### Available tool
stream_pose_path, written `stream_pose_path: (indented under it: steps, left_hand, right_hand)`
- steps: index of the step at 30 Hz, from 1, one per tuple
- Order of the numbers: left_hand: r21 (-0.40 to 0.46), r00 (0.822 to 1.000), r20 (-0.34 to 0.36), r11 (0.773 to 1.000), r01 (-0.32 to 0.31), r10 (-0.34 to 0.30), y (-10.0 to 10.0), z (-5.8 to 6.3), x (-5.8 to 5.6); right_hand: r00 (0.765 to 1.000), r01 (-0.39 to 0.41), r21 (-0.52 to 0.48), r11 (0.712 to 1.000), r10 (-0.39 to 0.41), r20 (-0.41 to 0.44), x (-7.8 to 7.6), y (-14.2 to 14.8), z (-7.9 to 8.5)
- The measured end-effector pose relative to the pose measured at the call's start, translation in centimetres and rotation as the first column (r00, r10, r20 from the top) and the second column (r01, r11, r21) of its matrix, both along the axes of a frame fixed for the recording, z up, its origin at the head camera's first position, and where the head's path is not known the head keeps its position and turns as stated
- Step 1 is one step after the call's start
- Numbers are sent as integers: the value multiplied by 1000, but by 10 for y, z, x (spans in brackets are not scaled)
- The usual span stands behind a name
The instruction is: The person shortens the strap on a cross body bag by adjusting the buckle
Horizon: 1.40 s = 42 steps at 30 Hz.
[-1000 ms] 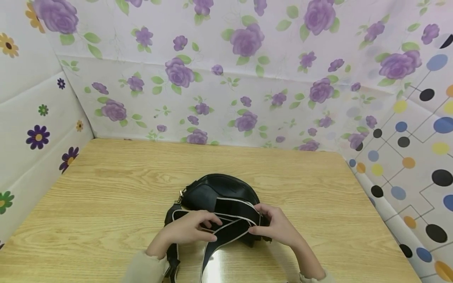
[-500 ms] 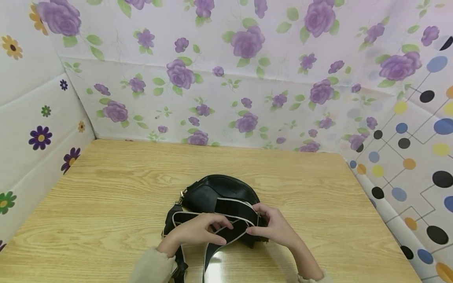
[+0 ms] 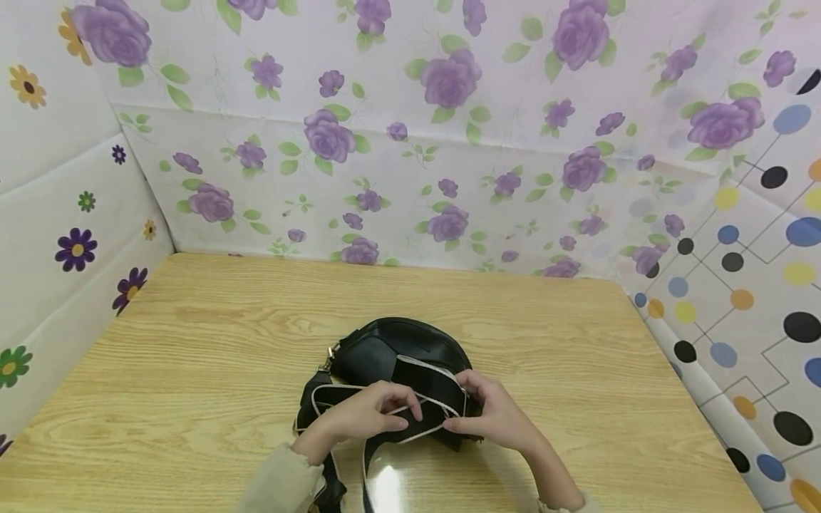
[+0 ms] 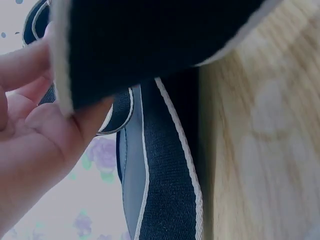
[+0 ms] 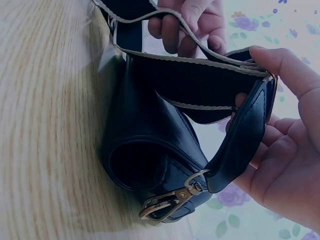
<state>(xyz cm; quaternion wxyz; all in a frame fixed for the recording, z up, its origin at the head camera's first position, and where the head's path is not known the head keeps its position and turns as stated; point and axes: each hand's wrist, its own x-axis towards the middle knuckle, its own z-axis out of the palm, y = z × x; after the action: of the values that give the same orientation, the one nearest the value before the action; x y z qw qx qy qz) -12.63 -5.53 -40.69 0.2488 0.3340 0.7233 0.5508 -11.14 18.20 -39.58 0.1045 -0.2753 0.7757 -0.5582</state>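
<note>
Both hands, left hand (image 3: pixel 362 417) and right hand (image 3: pixel 494 417), pinch the bag's (image 3: pixel 398 349) soft, floppy strap (image 3: pixel 423 417), best held near its stiffer leather end.

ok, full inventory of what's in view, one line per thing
bag: 1, black, middle of the table near the front edge
strap: 1, black with white edging, looped over the bag's near side, trailing off the front edge
clasp: 1, brass-coloured metal, at the bag's end
table: 1, light wood grain
walls: purple roses at back, mixed flowers left, coloured dots right
sleeves: 2, beige, bottom edge
left hand: grips the strap
right hand: pinches the strap's leather end
</note>
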Motion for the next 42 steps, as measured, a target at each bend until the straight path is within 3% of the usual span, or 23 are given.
stream_pose_path:
  steps: [3, 9, 18, 27, 35, 42]
  left_hand:
    - [1, 1000, 24, 1000, -5, 5, 1, 2, 1]
    - [22, 999, 12, 999, -41, 41, 2, 5, 2]
    - [67, 990, -20, 989, -135, 136, 2, 6, 3]
    - [39, 989, -31, 989, -144, 145, -4, 13, 7]
    - [27, 988, -59, 989, -143, 144, -15, 11, 7]
    - [25, 990, -76, 993, -116, 118, -25, 10, 6]
  right_hand:
    - [1000, -11, 7, 1000, 11, 10, -1, 0, -3]
    - [1000, -24, 24, 999, 24, -9, 5, -4, 12]
    - [996, -48, 49, 998, 51, -66, -2, 4, -8]
    - [992, -73, 52, 996, 78, -102, -2, 6, -10]
    - [992, -85, 30, 996, 87, -86, 6, 0, 10]
    - [992, -80, 41, 996, 84, -91, 7, 0, 13]
